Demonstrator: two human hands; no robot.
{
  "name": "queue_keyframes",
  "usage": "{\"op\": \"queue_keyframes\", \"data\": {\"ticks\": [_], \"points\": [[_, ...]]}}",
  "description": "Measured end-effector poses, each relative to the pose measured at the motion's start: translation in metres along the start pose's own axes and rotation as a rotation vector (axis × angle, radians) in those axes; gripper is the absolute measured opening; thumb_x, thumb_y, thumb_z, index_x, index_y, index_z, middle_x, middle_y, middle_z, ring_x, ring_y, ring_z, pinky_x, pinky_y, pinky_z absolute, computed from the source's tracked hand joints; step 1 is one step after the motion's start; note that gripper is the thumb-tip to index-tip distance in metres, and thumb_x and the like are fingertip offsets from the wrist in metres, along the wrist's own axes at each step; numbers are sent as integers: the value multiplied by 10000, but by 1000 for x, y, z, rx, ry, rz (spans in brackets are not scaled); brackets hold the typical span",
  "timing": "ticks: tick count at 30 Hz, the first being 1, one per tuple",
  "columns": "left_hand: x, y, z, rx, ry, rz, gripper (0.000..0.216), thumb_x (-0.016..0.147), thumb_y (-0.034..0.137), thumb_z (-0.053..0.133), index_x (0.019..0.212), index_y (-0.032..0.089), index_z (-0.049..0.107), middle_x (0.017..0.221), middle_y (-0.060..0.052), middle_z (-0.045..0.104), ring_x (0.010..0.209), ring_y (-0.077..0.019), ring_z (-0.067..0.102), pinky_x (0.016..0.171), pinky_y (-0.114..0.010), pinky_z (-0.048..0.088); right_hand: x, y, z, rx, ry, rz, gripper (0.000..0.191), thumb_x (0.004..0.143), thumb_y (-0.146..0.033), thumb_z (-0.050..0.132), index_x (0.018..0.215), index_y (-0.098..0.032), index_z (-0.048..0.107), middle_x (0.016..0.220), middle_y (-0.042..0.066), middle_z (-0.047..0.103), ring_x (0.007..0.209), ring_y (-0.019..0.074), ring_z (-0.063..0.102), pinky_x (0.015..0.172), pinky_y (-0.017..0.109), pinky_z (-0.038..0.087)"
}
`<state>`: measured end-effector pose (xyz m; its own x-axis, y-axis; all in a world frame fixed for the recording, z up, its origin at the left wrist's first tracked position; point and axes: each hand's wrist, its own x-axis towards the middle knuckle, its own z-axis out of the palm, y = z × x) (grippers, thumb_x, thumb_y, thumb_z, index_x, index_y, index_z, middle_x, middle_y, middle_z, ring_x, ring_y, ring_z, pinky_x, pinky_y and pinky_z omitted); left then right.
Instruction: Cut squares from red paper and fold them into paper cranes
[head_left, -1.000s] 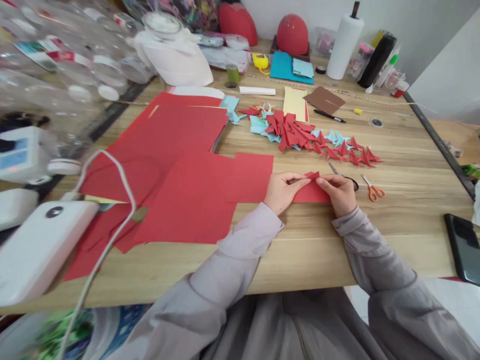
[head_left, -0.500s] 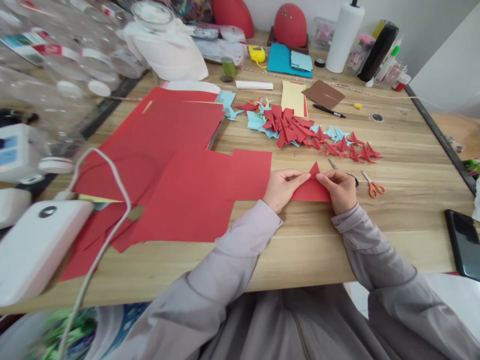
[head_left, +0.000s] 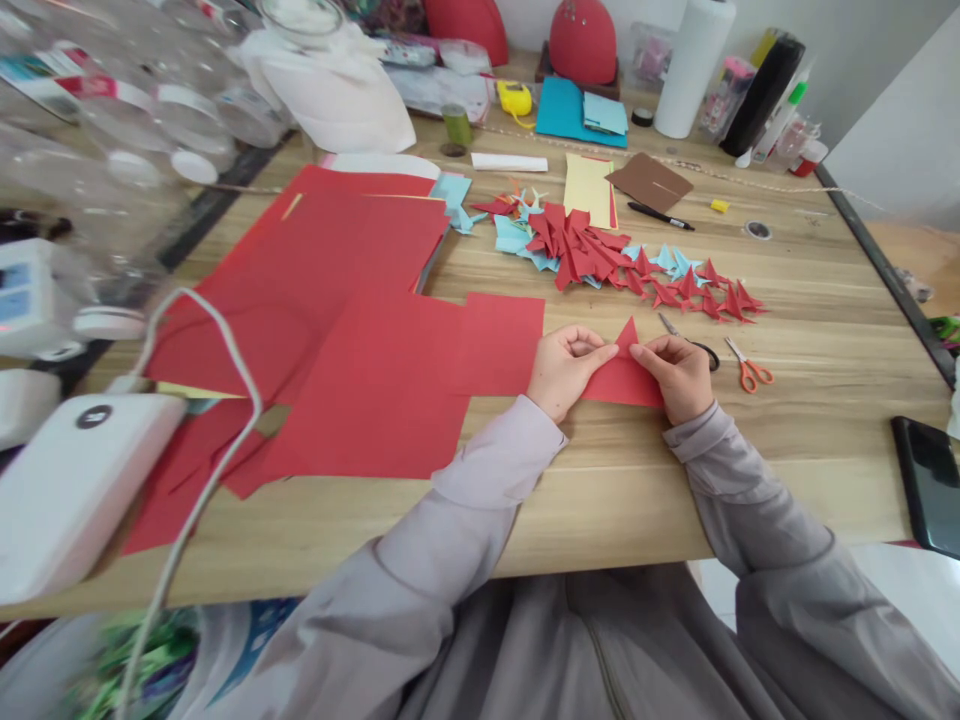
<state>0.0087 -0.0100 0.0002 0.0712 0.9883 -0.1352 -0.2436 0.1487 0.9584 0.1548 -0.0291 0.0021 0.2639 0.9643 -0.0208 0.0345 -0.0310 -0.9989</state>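
The bottle label [head_left: 101, 88] is too blurred to read. Your left hand [head_left: 564, 372] and right hand [head_left: 676, 378] pinch the red paper [head_left: 624, 384], peaked on top, right of the flat square [head_left: 499, 345].

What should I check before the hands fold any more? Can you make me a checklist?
1. Left hand gripping the red paper: ok.
2. Right hand gripping it too: ok.
3. Paper's point showing between the hands: ok.
4. Orange-handled scissors apart from the right hand: ok.
5. Dark-handled scissors clear of that hand: cannot tell, partly hidden.
6. Paper's edges matching: cannot tell, fingers cover some.
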Motion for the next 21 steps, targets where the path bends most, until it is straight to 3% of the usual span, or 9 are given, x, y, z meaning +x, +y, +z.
{"op": "queue_keyframes", "data": {"ticks": [5, 11, 17, 21], "points": [[1, -1, 0, -51, -31, 6, 190, 650, 290, 736, 726, 158, 623, 551, 26, 595, 525, -85, 520, 532, -212, 405, 0, 0, 0, 11, 20, 1, 403, 505, -486, 831, 550, -173, 581, 507, -43, 557, 471, 64, 435, 433, 222, 344], [1, -1, -1, -49, -45, 14, 233, 636, 327, 756, 739, 157, 632, 545, 32, 593, 526, -88, 531, 541, -220, 418, 0, -1, 1, -10, 31, -16, 381, 520, -467, 823, 548, -180, 573, 501, -47, 543, 465, 64, 416, 431, 229, 328], [-1, 0, -1, -33, -74, 5, 300, 576, 258, 786, 805, 154, 622, 666, -6, 696, 611, -122, 617, 658, -269, 493, 0, 0, 1, 4, 20, 3, 381, 510, -465, 824, 547, -185, 568, 501, -46, 545, 462, 70, 412, 440, 235, 326], [0, -1, -1, -1, -60, 35, 296, 579, 234, 778, 818, 156, 622, 649, -3, 696, 596, -122, 615, 651, -272, 491, 0, 0, 1, 2, 14, 29, 377, 517, -473, 822, 559, -187, 579, 519, -40, 560, 475, 80, 432, 462, 246, 354]]}}
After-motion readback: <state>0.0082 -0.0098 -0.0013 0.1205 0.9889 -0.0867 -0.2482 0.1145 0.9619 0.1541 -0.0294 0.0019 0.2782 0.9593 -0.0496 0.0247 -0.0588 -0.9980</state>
